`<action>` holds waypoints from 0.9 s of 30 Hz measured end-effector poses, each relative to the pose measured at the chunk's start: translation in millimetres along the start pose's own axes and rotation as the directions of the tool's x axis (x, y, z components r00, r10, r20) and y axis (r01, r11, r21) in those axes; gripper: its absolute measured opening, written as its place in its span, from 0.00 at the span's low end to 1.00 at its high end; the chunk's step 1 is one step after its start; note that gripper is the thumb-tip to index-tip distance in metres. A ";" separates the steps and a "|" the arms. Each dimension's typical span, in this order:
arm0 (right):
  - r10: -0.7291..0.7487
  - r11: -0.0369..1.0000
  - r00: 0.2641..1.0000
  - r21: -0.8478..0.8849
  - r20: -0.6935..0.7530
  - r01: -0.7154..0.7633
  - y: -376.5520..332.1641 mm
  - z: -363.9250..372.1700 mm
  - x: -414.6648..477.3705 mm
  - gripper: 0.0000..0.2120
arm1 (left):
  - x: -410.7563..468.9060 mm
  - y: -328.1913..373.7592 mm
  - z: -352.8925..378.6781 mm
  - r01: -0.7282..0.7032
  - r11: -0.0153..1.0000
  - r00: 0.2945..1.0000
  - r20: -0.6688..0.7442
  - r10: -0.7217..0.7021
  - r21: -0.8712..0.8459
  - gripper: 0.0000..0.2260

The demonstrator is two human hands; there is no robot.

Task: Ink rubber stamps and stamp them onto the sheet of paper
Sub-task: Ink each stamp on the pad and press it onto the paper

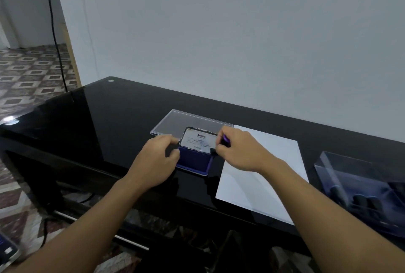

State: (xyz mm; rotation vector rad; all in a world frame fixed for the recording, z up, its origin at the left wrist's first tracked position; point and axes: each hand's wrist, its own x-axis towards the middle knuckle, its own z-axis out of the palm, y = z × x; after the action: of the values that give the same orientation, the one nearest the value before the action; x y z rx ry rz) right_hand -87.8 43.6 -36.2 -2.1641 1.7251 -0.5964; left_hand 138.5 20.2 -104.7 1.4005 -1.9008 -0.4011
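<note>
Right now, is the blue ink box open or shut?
Open. The ink pad shows its blue inside, and its lid stands tilted up behind, printed side facing the camera.

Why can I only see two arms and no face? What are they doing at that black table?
The camera sits on the person's head and looks down, so you see only their own arms, just as they would. There is one picture, taken from there.

The left hand steadies a blue ink pad, whose lid stands open. The right hand pinches a small purple-topped stamp at the pad's right edge, probably to ink it.

On the shiny black table there is also a blank white sheet of paper to the right of the pad, a clear flat lid behind it, and a clear box at far right with dark things inside, maybe more stamps.
</note>
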 end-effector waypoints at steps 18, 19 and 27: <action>0.328 0.939 0.942 -0.082 -0.077 -0.334 90.6 -85.1 -122.2 0.03 | -13.4 120.9 97.4 -0.195 0.974 0.943 0.253 0.218 -0.113 0.15; 0.335 0.937 0.940 -0.085 -0.066 -0.339 91.7 -83.6 -124.5 0.03 | -15.6 119.8 101.2 -0.198 0.975 0.939 0.264 0.219 -0.104 0.15; 0.349 0.928 0.937 -0.134 -0.002 -0.346 99.3 -71.5 -132.7 0.04 | -29.2 108.2 113.6 -0.244 0.966 0.923 0.286 0.259 -0.087 0.14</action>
State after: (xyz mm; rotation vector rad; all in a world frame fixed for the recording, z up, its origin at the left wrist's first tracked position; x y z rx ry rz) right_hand -232.6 151.5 -39.4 -1.8653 2.1234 -0.3713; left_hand -12.7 66.9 -125.4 1.0894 -2.2643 -0.5507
